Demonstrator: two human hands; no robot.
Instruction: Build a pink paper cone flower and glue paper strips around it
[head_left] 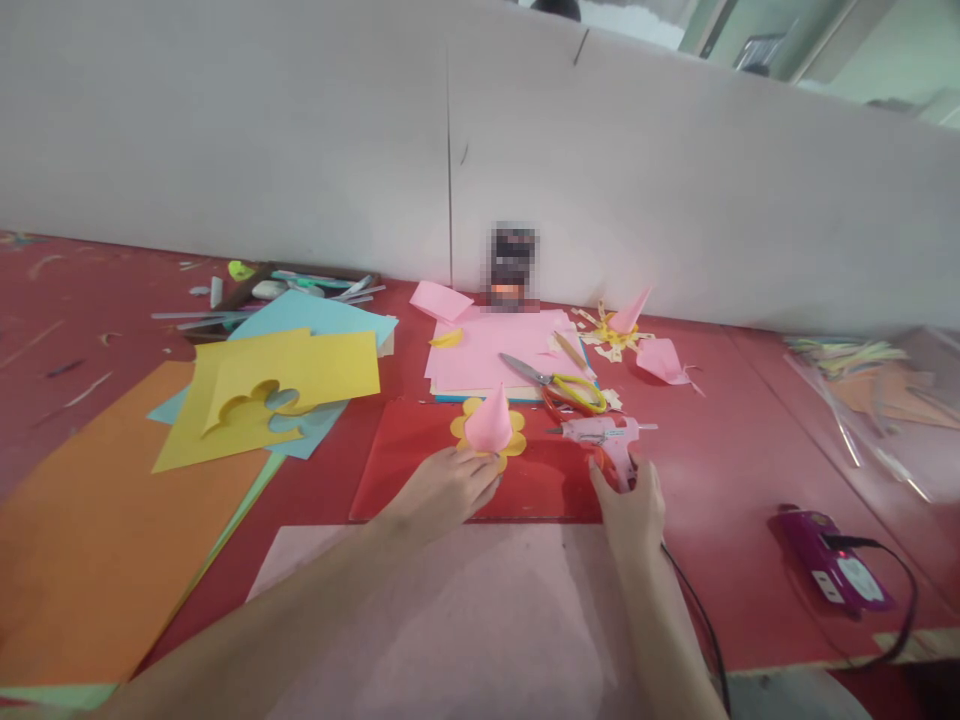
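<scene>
In the head view, a yellow paper flower [517, 420] with a pink paper cone [489, 425] standing point up at its centre lies on a red board [420, 460]. My left hand [457, 485] is closed at the flower's near edge, its fingers bent together beside the cone's base; the fingertips are partly hidden. Just to the right, a pink glue gun [611, 440] has its nozzle pointing left. Around its handle my right hand [630, 505] is closed, thumb on the near left side.
Scissors [555, 380] lie on pink paper sheets [472, 350] behind the board. Cut yellow paper [337, 365] and orange sheets [112, 480] cover the left. Another pink cone [628, 315] stands at the back. A purple power strip [832, 565] with a cord sits right, before a white partition [262, 130].
</scene>
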